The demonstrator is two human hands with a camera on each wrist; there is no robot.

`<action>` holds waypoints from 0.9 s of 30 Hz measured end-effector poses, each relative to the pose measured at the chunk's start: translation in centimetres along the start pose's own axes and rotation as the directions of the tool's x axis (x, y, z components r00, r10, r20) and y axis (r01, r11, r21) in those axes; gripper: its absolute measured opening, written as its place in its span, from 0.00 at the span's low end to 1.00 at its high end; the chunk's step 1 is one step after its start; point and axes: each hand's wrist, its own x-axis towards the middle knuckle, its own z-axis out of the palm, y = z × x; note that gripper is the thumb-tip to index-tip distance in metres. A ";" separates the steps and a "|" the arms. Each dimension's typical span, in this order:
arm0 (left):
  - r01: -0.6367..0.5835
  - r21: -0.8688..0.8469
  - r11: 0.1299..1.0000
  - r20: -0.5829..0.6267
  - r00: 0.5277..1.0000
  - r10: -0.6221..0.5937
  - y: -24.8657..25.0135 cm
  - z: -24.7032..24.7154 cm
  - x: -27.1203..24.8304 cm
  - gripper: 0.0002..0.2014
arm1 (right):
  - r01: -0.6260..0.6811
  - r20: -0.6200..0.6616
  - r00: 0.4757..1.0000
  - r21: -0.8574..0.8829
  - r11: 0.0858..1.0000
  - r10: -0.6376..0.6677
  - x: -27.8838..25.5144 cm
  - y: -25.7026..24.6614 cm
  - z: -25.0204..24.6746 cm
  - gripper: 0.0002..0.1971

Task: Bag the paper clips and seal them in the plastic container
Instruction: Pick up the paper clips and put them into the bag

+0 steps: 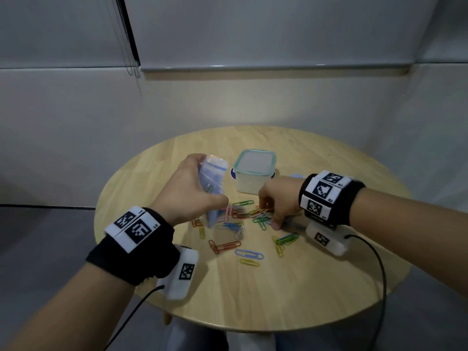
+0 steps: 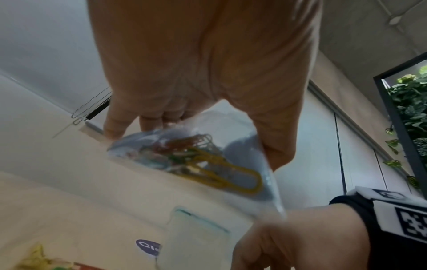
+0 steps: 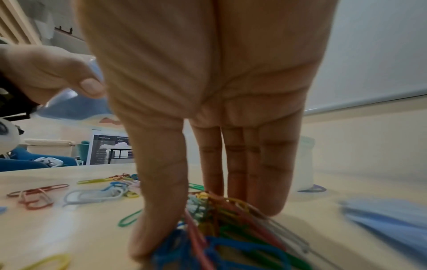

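My left hand (image 1: 188, 188) grips a clear zip bag (image 1: 211, 184) upright above the table; the left wrist view shows several coloured paper clips inside the bag (image 2: 198, 160). Loose coloured paper clips (image 1: 243, 214) lie scattered on the round wooden table (image 1: 316, 287). My right hand (image 1: 277, 201) rests on the pile, thumb and fingers gathering a bunch of clips (image 3: 221, 228) against the tabletop. A clear plastic container (image 1: 253, 173) with a teal-rimmed lid stands just behind the pile.
A blue item (image 3: 388, 219) lies on the table right of my right hand. Cables run from both wrist units over the table's front edge. A wall stands close behind the table.
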 end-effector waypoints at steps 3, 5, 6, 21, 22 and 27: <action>-0.017 0.013 1.000 0.012 1.000 0.016 -0.2 0.2 0.2 0.42 | 0.035 -0.052 0.998 0.017 0.999 -0.034 0.0 -0.2 0.4 0.25; -0.015 -0.007 1.000 0.024 1.000 0.015 -0.2 0.3 0.2 0.40 | 0.045 -0.086 0.995 0.033 0.998 -0.042 0.1 -0.2 0.7 0.20; -0.010 -0.015 1.000 0.032 0.999 0.011 -0.1 0.3 0.2 0.38 | 0.049 -0.101 0.994 0.044 0.998 -0.045 0.2 -0.2 0.8 0.18; -0.065 0.181 0.981 -0.023 0.997 0.070 2.0 3.0 0.1 0.51 | 0.380 -0.435 0.882 0.884 0.271 0.182 -3.6 0.2 -8.6 0.04; -0.069 0.193 0.979 -0.035 0.996 0.077 2.2 3.3 0.1 0.50 | 0.403 -0.449 0.874 0.883 0.240 0.185 -3.6 -0.4 -8.9 0.05; -0.052 0.165 0.985 -0.070 0.995 0.065 3.0 3.9 0.5 0.49 | 0.464 -0.502 0.836 0.862 0.203 0.221 -3.1 -2.3 -8.7 0.06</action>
